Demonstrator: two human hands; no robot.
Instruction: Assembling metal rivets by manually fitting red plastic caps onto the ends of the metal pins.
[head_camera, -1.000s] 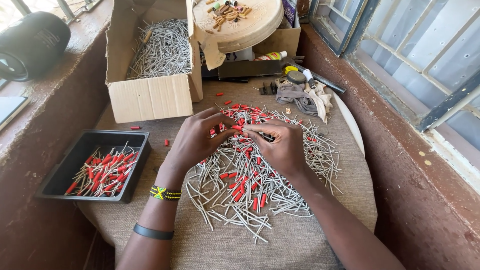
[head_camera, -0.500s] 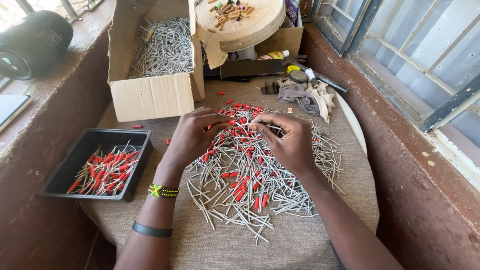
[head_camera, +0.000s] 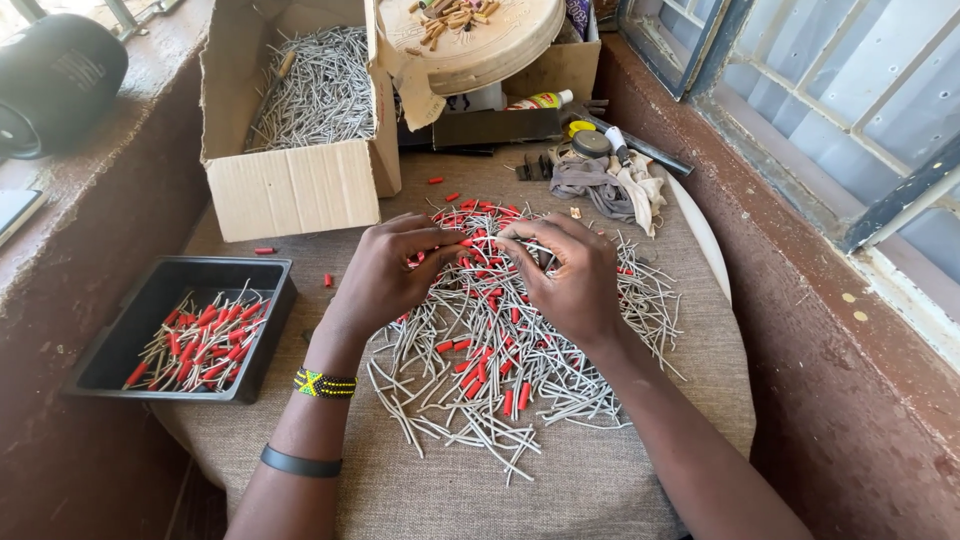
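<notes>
1. Both hands meet over a loose heap of thin grey metal pins and short red plastic sleeves (head_camera: 480, 350), spread on the burlap-covered table (head_camera: 600, 480).
2. The left hand (head_camera: 385, 275) curls, fingertips pinching a small piece at the heap's top; which piece is too small to tell.
3. The right hand (head_camera: 570, 275) curls likewise, fingertips nearly touching the left's.
4. A black plastic tray (head_camera: 110, 355) of red-sleeved pins sits at left.
5. An open cardboard box (head_camera: 290, 185) of bare grey pins stands behind.

My small craft workshop: burlap-covered desk (head_camera: 600, 480), open cardboard box of grey metal pins (head_camera: 300, 185), black plastic sorting tray (head_camera: 110, 350), barred window (head_camera: 840, 90).
</notes>
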